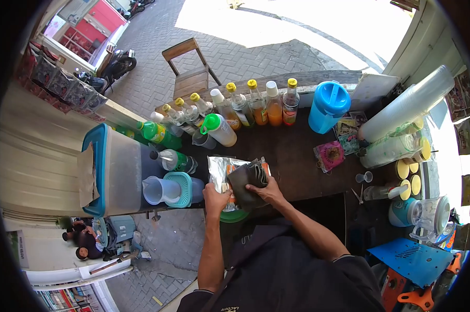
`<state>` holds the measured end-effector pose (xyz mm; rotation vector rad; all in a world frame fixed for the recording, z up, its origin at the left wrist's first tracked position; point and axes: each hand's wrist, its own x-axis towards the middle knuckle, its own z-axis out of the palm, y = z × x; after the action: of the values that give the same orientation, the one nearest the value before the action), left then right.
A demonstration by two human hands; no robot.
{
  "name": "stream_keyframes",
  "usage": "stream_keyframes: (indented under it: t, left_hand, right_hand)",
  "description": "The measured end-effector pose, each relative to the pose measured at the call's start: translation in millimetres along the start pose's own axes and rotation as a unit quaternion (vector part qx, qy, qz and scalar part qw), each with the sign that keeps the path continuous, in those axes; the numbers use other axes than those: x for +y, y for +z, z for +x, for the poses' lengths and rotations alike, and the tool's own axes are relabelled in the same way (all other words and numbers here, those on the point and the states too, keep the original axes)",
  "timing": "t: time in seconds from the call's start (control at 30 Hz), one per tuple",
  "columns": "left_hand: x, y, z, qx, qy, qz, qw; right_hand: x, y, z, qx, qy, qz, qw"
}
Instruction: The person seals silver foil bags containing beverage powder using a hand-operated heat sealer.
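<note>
Work is judged to be at an early stage: a dark pouch [248, 182] is grasped by the right hand [266, 192] and a silver foil packet [220, 171] by the left hand [215, 200], both held over the counter edge [297, 166]; nothing is seen poured. Orange and clear liquids are held in the syrup bottles [255, 106]. The measuring jug [159, 190] appears empty; the blue pitcher [328, 106] is lidded, contents hidden.

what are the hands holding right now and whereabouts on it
The left hand grips the silver foil packet at its lower edge; the right hand holds the dark pouch from below.
</note>
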<state>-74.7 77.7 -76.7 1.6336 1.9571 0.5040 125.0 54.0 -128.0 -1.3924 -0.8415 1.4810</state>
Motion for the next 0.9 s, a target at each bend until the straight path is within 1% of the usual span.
stream_keyframes:
  t: [0.03,0.07,0.1,0.13,0.2,0.23,0.27,0.3,0.33,0.37,0.4,0.43,0.47,0.5,0.53,0.57,0.6,0.63,0.67,0.7,0.73,0.77,0.8,0.87,0.9]
  left_hand:
    - [0.6,1.9,-3.8,0.015,0.000,-0.039,0.999]
    - [-5.4,5.2,-5.5,0.016,0.003,-0.040,0.999]
    - [-15.5,9.7,-6.4,0.020,-0.004,-0.104,0.994]
    - [-23.5,11.4,-10.2,0.025,-0.014,-0.167,0.986]
    - [-17.3,8.9,-13.4,0.021,-0.012,-0.173,0.985]
    - [-15.1,8.2,-18.7,0.026,-0.016,-0.209,0.977]
    - [-14.5,7.5,-21.5,0.035,-0.018,-0.246,0.968]
    - [-24.3,12.6,-20.4,0.032,-0.028,-0.204,0.978]
    - [-23.3,10.5,-18.9,0.035,-0.029,-0.202,0.978]
    - [-19.8,9.4,-16.3,0.030,-0.013,-0.201,0.979]
    - [-17.2,9.6,-15.3,0.024,0.004,-0.201,0.979]
    - [-26.0,14.2,-9.2,0.031,0.018,-0.191,0.981]
    - [-34.4,17.9,-4.0,0.031,0.018,-0.191,0.981]
    - [-43.3,21.5,-0.8,0.047,0.013,-0.124,0.991]
    - [-48.0,23.6,0.9,0.063,0.007,-0.060,0.996]
    - [-26.0,4.6,-3.0,0.025,0.005,-0.094,0.995]
    - [-23.1,-2.5,0.3,0.025,0.003,-0.096,0.995]
    - [-23.3,-8.8,4.0,0.004,-0.003,-0.107,0.994]
    - [-18.7,-14.9,6.1,-0.016,-0.010,-0.118,0.993]
    - [-11.8,-19.0,12.2,0.031,0.021,-0.145,0.989]
    - [-8.8,-20.6,23.0,0.034,0.019,-0.146,0.989]
    - [-7.0,-22.4,35.5,0.032,-0.018,-0.151,0.988]
    - [-4.9,-23.4,46.1,0.028,-0.054,-0.156,0.986]
    - [1.1,-20.4,61.4,0.094,-0.011,-0.041,0.995]
    - [-6.4,-19.2,69.2,0.065,0.053,-0.007,0.996]
  right_hand:
    - [10.0,-0.8,6.0,0.006,-0.053,-0.113,0.992]
    - [9.2,-10.8,9.6,0.008,-0.056,-0.113,0.992]
    - [7.2,-28.4,13.1,0.039,-0.056,-0.225,0.972]
    - [4.7,-41.7,16.0,0.066,-0.055,-0.336,0.938]
    - [-18.8,-53.9,24.1,0.196,-0.069,-0.404,0.891]
    - [-30.8,-53.7,21.7,0.190,-0.067,-0.406,0.892]
    - [-44.6,-53.2,21.5,0.260,-0.133,-0.400,0.869]
    - [-52.7,-51.1,24.5,0.329,-0.200,-0.387,0.838]
    - [-46.6,-45.0,25.7,0.327,-0.201,-0.386,0.839]
    - [-32.0,-37.5,25.3,0.213,-0.234,-0.378,0.870]
    - [-16.7,-32.3,21.9,0.097,-0.262,-0.366,0.887]
    - [4.6,-28.1,11.4,-0.016,-0.273,-0.403,0.873]
    - [8.0,-23.3,1.2,-0.129,-0.280,-0.433,0.847]
    - [7.9,-28.5,-0.4,-0.129,-0.279,-0.433,0.847]
    - [-17.7,-36.1,-8.7,-0.201,-0.175,-0.413,0.871]
    - [-35.4,-43.6,-15.0,-0.270,-0.067,-0.385,0.880]
    - [-41.6,-52.6,-15.7,-0.271,-0.066,-0.387,0.879]
    - [-46.1,-64.8,-15.0,-0.219,-0.079,-0.304,0.924]
    - [-47.4,-75.6,-14.4,-0.167,-0.091,-0.217,0.958]
    - [-44.0,-84.6,-13.7,-0.170,-0.091,-0.218,0.957]
    - [-38.1,-93.0,-13.1,-0.108,-0.079,-0.241,0.961]
    - [-36.5,-98.1,-12.4,-0.045,-0.068,-0.262,0.961]
    - [-35.0,-101.5,-12.8,-0.048,-0.069,-0.264,0.961]
    - [-33.9,-101.8,-15.8,0.007,-0.050,-0.234,0.971]
    - [-31.0,-98.1,-17.8,0.006,-0.051,-0.232,0.971]
